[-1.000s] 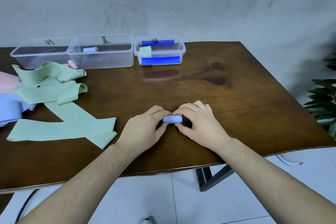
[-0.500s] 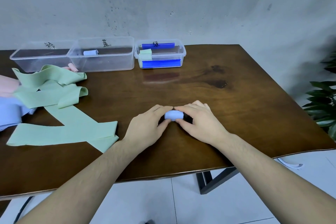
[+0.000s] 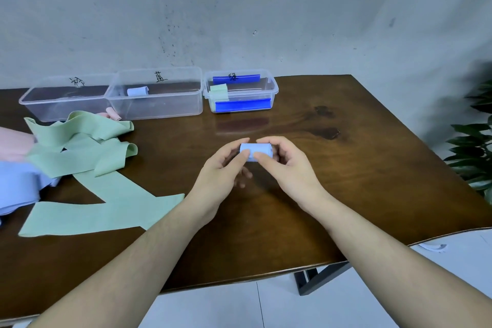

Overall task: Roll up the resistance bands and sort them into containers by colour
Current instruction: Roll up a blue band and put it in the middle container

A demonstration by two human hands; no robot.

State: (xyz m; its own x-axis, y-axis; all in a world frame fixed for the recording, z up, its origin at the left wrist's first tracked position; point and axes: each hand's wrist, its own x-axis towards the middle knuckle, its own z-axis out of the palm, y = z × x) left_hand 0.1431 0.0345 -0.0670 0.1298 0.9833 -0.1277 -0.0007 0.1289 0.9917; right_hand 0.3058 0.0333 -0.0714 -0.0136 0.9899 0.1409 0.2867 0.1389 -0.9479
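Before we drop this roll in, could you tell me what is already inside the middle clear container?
The middle container holds one rolled light-blue band near its back left. Nothing else shows through its clear walls.

So from where I'm watching, both hands sit mid-table [image 3: 346, 168], left hand [image 3: 221, 170] and right hand [image 3: 287, 165] facing each other with the rolled band [image 3: 256, 151] pinched between them, lifted a bit off the tabletop. Off to the left of the left hand there's a heap of loose bands [image 3: 80, 157], with one flat strip [image 3: 93, 210] reaching nearly to that forearm. Beyond the hands, along the far edge, three containers sit in a row: the left container [image 3: 64, 101], the middle container [image 3: 157, 96] with a small roll [image 3: 137, 91] in it, and the right container [image 3: 241, 94], straight ahead of the hands, holding another roll [image 3: 218, 89]. A plant [image 3: 474, 152] is out right, past the table edge.
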